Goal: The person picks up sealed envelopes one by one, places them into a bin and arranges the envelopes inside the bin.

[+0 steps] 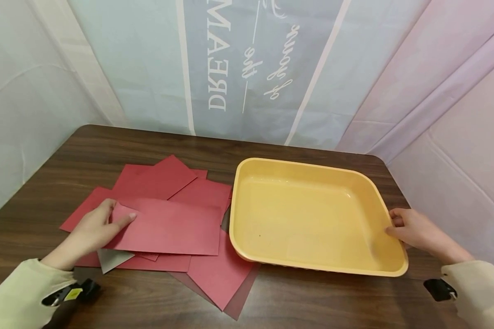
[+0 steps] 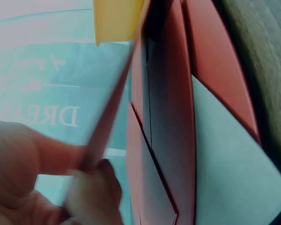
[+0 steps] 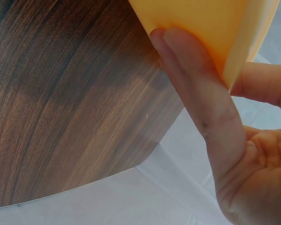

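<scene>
My left hand (image 1: 94,230) pinches the left end of a flat red envelope (image 1: 173,228), thumb on top. It is raised above a loose pile of red envelopes (image 1: 148,180) on the table. In the left wrist view the held envelope (image 2: 110,115) is seen edge-on between thumb and fingers. A pale grey piece (image 1: 114,258) sticks out from the pile below it. On the right, my right hand (image 1: 416,230) grips the right rim of a yellow plastic tray (image 1: 304,219). The right wrist view shows the fingers under the tray's wall (image 3: 192,18) and the thumb across it.
A dark wood-grain table (image 1: 313,297) carries everything. Behind it hangs a pale curtain (image 1: 148,68) with mirrored lettering, and more cloth hangs at both sides. The tray's left edge stands close against the pile, with one envelope (image 1: 222,269) reaching toward the front.
</scene>
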Action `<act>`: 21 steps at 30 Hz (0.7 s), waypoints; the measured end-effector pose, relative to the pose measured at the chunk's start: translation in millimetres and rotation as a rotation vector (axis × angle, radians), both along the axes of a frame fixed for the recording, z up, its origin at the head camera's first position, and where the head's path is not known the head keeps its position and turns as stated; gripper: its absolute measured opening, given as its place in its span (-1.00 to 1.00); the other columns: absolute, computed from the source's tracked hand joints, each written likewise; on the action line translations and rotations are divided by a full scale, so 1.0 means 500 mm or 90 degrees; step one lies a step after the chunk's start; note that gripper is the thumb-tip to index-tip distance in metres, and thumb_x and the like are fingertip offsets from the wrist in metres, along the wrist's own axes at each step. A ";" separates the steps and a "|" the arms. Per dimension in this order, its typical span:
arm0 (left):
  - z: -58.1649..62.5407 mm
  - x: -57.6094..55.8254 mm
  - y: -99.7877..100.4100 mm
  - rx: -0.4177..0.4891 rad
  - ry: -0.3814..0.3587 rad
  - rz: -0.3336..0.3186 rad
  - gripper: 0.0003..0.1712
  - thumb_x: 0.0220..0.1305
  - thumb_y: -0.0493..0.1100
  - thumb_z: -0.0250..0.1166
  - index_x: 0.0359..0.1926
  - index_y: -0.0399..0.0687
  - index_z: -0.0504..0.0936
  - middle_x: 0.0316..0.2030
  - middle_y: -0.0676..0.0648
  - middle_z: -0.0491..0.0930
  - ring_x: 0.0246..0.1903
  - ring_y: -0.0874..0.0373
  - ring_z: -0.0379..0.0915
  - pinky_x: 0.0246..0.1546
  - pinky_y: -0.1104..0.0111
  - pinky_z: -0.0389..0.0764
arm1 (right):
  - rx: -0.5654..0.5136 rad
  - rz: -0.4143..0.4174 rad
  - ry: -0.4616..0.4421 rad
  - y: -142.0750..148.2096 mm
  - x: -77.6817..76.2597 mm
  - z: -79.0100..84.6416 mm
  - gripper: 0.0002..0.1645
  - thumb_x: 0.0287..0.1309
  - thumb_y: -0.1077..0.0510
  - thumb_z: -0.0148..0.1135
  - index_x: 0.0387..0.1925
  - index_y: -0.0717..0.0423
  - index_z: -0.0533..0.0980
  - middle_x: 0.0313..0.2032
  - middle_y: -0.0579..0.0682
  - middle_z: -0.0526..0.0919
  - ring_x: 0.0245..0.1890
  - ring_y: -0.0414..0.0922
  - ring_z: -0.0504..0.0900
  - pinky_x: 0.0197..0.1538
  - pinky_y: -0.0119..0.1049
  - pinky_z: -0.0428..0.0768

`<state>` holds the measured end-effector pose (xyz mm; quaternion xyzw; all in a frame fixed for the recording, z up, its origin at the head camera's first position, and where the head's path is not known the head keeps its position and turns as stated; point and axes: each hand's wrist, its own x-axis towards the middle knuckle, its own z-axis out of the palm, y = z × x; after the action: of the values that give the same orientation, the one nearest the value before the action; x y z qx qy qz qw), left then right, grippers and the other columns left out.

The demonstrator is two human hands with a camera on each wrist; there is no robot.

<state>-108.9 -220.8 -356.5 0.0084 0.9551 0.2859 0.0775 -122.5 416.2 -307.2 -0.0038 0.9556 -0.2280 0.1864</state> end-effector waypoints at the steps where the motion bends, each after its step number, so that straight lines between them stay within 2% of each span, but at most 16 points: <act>1: 0.003 -0.001 0.000 0.011 0.008 0.006 -0.36 0.43 0.05 0.04 0.09 -0.55 0.23 -0.53 -0.12 0.31 -0.53 0.10 0.26 -0.54 0.33 0.27 | 0.000 0.000 0.000 0.000 0.000 0.000 -0.53 0.16 0.30 0.14 -0.05 0.65 0.28 -0.24 0.40 0.63 -0.45 -0.09 0.67 -0.45 -0.24 0.66; 3: 0.007 -0.003 0.000 0.033 0.021 0.018 -0.34 0.46 0.03 -0.02 0.18 -0.56 0.18 -0.44 -0.22 0.40 -0.44 0.02 0.36 -0.48 0.32 0.33 | -0.002 0.000 0.001 0.001 0.000 -0.001 -0.53 0.16 0.30 0.14 -0.05 0.65 0.28 -0.25 0.40 0.64 -0.45 -0.09 0.67 -0.45 -0.24 0.66; 5: 0.010 -0.004 0.001 0.055 0.031 0.036 -0.41 0.48 0.00 -0.06 0.17 -0.52 0.21 -0.31 -0.32 0.45 -0.33 -0.07 0.39 -0.40 0.29 0.35 | -0.004 0.001 0.002 0.001 0.000 -0.002 -0.53 0.16 0.30 0.14 -0.05 0.65 0.28 -0.25 0.40 0.64 -0.45 -0.09 0.67 -0.46 -0.25 0.66; 9: 0.014 -0.005 0.006 0.094 0.024 0.063 -0.46 0.51 -0.02 -0.15 0.15 -0.48 0.22 -0.10 -0.42 0.40 -0.17 -0.18 0.36 -0.28 0.24 0.32 | -0.005 0.004 0.003 0.002 0.000 -0.002 -0.54 0.16 0.30 0.14 -0.05 0.65 0.28 -0.25 0.40 0.64 -0.45 -0.09 0.68 -0.46 -0.25 0.65; 15: 0.022 -0.006 0.008 0.124 -0.010 0.081 -0.43 0.52 0.00 -0.23 0.19 -0.49 0.16 -0.15 -0.36 0.40 -0.24 -0.05 0.37 -0.33 0.29 0.32 | -0.013 0.005 0.002 0.002 0.001 -0.003 -0.55 0.16 0.31 0.13 -0.05 0.65 0.28 -0.26 0.38 0.65 -0.45 -0.10 0.67 -0.45 -0.26 0.65; 21: 0.031 -0.004 0.010 0.178 0.009 0.104 -0.47 0.52 -0.04 -0.24 0.18 -0.48 0.15 -0.22 -0.29 0.45 -0.42 0.25 0.39 -0.44 0.38 0.41 | -0.011 0.005 0.000 0.001 0.001 -0.002 -0.55 0.17 0.31 0.13 -0.06 0.65 0.29 -0.26 0.37 0.65 -0.45 -0.10 0.67 -0.45 -0.26 0.65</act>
<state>-110.9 -216.0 -341.1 -0.0569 0.9040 0.4212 0.0457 -122.2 416.9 -308.2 -0.0092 0.9536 -0.2352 0.1876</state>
